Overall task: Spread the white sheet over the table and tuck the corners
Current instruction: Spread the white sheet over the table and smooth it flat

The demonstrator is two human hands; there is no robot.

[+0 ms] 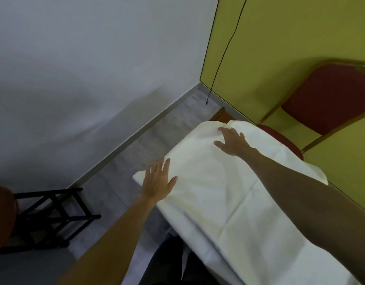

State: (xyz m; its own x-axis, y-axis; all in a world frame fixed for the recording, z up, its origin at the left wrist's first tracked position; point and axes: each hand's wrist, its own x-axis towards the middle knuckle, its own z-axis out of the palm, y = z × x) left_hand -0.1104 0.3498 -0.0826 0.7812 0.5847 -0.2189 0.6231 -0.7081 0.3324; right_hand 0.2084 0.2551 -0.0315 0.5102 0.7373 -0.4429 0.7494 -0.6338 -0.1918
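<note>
a grey wall meets a yellow-green wall. the white sheet covers the surface. left hand flat, fingers spread, on its left edge; right hand flat near the far end, beside a red chair.

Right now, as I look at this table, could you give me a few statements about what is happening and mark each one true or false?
1. The left hand and right hand rest open on the white sheet. True.
2. The right hand pinches a corner of the sheet. False: its fingers are spread and hold nothing.
3. A red chair stands behind the sheet's far end. True.
4. A black cord lies across the sheet. False: it hangs against the yellow wall.
</note>
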